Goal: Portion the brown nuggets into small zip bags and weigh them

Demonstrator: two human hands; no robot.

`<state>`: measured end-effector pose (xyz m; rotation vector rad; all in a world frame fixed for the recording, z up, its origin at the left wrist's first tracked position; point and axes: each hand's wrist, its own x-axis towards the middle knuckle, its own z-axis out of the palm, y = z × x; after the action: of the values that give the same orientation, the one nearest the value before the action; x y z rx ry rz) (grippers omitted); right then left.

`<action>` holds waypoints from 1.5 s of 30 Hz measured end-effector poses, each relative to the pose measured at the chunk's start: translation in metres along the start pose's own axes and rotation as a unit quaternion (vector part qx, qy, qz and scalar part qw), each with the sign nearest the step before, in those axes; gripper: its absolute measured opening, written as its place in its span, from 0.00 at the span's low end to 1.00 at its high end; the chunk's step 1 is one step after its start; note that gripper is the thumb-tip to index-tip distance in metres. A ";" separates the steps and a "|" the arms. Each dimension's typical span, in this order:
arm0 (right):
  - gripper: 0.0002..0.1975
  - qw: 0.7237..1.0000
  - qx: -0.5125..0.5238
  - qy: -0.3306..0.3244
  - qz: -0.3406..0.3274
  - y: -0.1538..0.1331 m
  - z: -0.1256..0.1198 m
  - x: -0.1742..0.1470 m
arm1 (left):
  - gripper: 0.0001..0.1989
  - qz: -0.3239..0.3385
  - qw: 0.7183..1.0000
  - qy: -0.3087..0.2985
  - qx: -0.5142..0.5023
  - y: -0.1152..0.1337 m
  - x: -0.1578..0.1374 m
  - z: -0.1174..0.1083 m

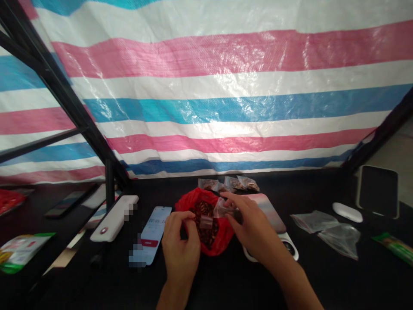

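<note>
A red plastic bag (pixel 222 241) lies open in front of me, holding many small brown pieces (pixel 206 237), perhaps beans or nuts. Over its right side, my right hand (pixel 250 217) pinches a small clear plastic bag (pixel 220 208) between thumb and fingers. My left hand (pixel 181 241) is at the red bag's left edge, thumb and fingertips pressed together; what they hold, if anything, is hidden. A small clear plastic piece (pixel 206 222) shows over the brown pieces between the hands. Beneath my right forearm is a white scale-like device (pixel 294 255) with a pastel panel (pixel 266 211).
Several small filled clear bags (pixel 235 183) lie behind the red bag. Flat clear bags (pixel 340 237), a white case (pixel 347 212) and a dark-screened device (pixel 378 191) are right. A phone with a timer (pixel 156 228) and white power bank (pixel 114 218) are left.
</note>
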<state>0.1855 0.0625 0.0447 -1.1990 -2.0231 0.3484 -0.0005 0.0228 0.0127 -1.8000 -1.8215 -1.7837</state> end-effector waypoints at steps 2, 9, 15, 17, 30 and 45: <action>0.25 0.999 -0.034 -0.019 -0.028 -0.012 0.011 0.003 | 0.05 0.026 0.997 -0.041 0.057 0.001 -0.002 0.001; 0.23 0.994 -0.070 -0.054 -0.064 -0.023 0.030 0.010 | 0.18 0.037 0.977 -0.134 0.163 -0.003 -0.001 0.008; 0.20 0.995 -0.052 -0.051 -0.070 -0.028 0.031 0.010 | 0.09 0.014 0.983 -0.113 0.146 -0.009 0.009 0.002; 0.21 0.995 -0.056 -0.055 -0.057 -0.027 0.031 0.009 | 0.10 0.017 0.985 -0.104 0.136 -0.010 0.009 0.001; 0.18 0.993 -0.099 -0.067 0.020 -0.005 0.034 0.004 | 0.17 -0.076 0.983 -0.114 0.121 -0.012 0.010 0.011; 0.20 0.998 -0.060 -0.010 0.018 -0.004 0.041 0.006 | 0.08 -0.132 0.980 -0.120 0.088 -0.008 0.011 0.013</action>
<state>0.1519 0.0713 0.0213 -1.3120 -2.0667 0.2614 -0.0013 0.0417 0.0105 -1.8456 -2.3244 -1.4644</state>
